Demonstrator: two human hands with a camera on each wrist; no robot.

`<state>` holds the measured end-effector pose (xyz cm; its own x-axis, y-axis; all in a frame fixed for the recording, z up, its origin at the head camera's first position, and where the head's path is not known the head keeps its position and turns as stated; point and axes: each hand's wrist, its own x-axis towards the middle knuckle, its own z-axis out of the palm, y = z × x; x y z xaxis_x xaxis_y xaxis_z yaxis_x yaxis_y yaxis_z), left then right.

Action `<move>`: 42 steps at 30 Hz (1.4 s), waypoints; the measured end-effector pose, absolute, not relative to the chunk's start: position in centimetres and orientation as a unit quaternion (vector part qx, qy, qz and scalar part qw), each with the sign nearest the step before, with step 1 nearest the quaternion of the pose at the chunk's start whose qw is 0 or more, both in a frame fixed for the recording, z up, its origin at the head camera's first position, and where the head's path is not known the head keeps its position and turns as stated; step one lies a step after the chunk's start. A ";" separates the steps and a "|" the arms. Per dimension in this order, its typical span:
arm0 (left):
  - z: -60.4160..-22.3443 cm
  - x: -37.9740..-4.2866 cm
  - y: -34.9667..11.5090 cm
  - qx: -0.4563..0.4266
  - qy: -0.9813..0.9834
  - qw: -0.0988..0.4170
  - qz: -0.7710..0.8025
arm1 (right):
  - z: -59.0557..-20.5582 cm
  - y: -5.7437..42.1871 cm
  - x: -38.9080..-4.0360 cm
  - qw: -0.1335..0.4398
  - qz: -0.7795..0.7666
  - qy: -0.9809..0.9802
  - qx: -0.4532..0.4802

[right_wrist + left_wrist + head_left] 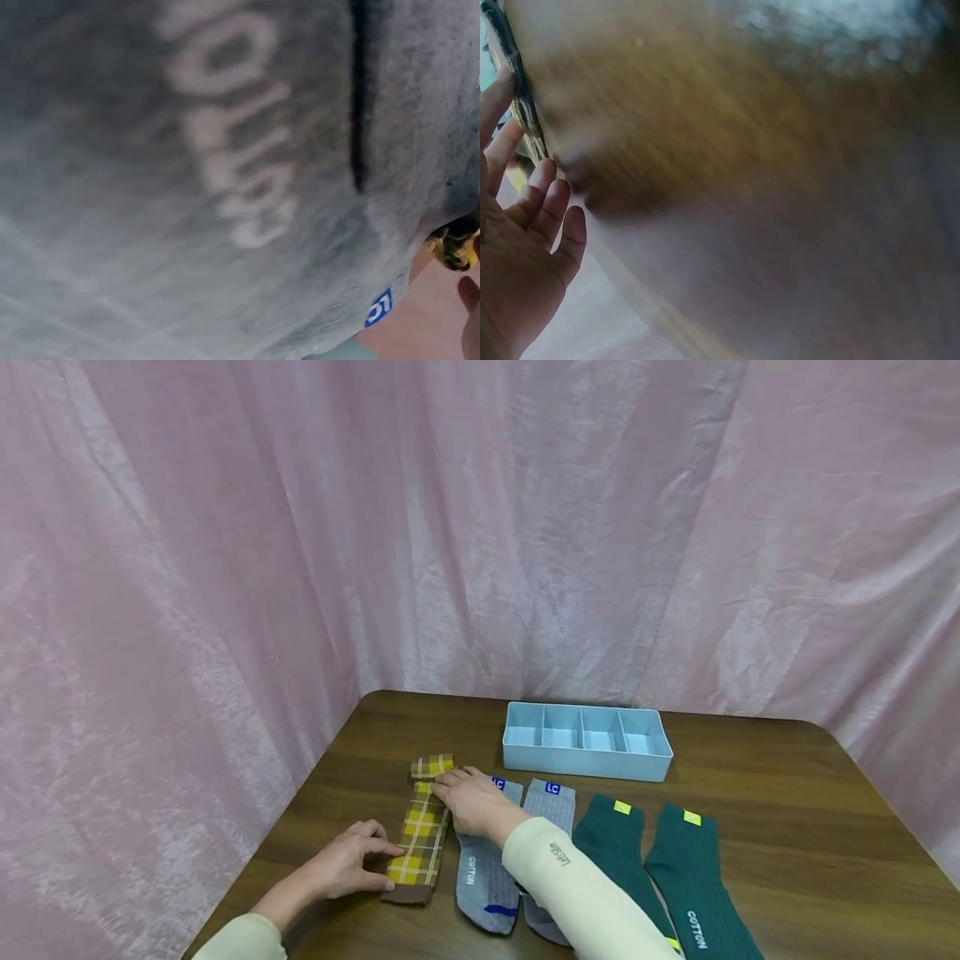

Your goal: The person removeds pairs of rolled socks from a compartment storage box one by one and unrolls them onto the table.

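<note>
A yellow-and-brown plaid sock [420, 835] lies flat at the left, its brown end toward the near edge. A short plaid section [432, 766] shows just beyond its far end. My left hand [348, 858] is at the sock's left edge, index fingertip on the cloth and thumb near the brown end. In the left wrist view its fingers [544, 191] are loosely extended. My right hand [480, 806] pinches the sock's far end, where bunched yellow cloth [454, 246] shows between its fingertips. The right forearm passes over two grey socks [483, 881].
Two green socks [693, 868] with yellow tags lie to the right of the grey pair. A light-blue tray [585, 762] with several compartments stands at the back of the brown wooden table [787, 810]. Pink curtains [480, 527] hang behind and beside it.
</note>
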<state>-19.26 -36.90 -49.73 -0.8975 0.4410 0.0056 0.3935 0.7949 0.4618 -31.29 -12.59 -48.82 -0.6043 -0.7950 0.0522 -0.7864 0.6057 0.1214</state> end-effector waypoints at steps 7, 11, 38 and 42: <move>-49.9 -19.2 -36.4 0.217 0.947 0.059 0.229 | -48.2 -12.0 -32.8 -0.019 -0.007 -0.939 0.342; -49.8 -19.2 -36.7 0.213 0.949 0.060 0.226 | -47.7 -11.3 -33.1 -0.018 0.005 -0.940 0.341; -49.7 -19.8 -36.4 0.209 0.962 -0.004 0.173 | -49.7 -12.8 -29.7 -0.040 -0.016 -0.907 0.418; -49.8 -19.6 -36.4 0.221 0.962 -0.015 0.156 | -49.5 -12.7 -29.8 -0.063 0.001 -0.915 0.399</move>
